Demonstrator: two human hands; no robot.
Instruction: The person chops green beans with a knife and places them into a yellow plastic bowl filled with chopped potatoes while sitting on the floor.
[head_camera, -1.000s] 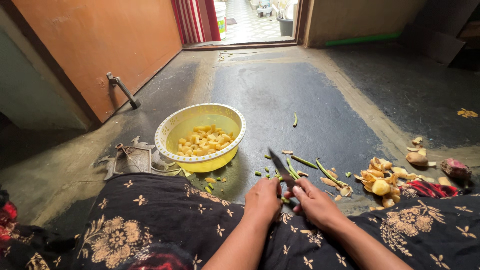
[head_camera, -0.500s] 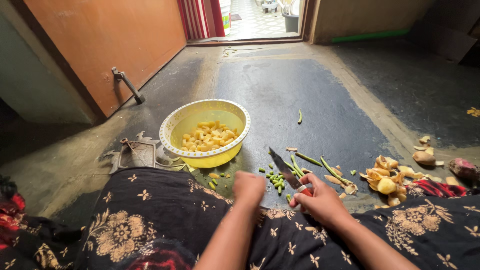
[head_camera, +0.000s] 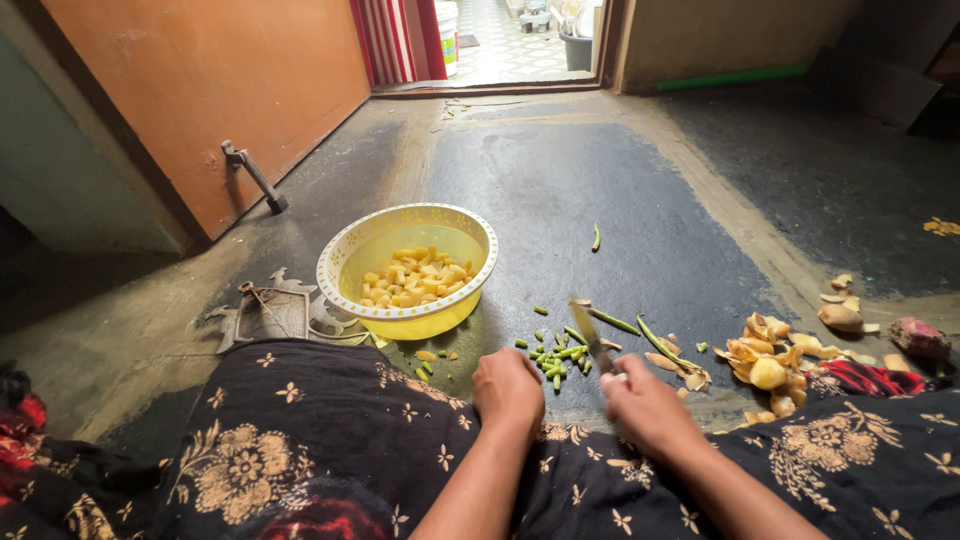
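- Right hand (head_camera: 648, 405) gripped round a knife (head_camera: 592, 337); blade motion-blurred, tip pointing away over the floor (head_camera: 620, 210).
- Left hand (head_camera: 507, 388) curled into a loose fist, knuckles up; holds nothing that I can see.
- Cut green bean pieces (head_camera: 558, 357) lie on the floor just ahead of both hands, between them.
- Longer bean strips (head_camera: 660, 345) right of the blade.
- Yellow bowl (head_camera: 345, 255) of potato chunks (head_camera: 413, 279) beyond the left hand.
- Peel heap (head_camera: 768, 360) far right.
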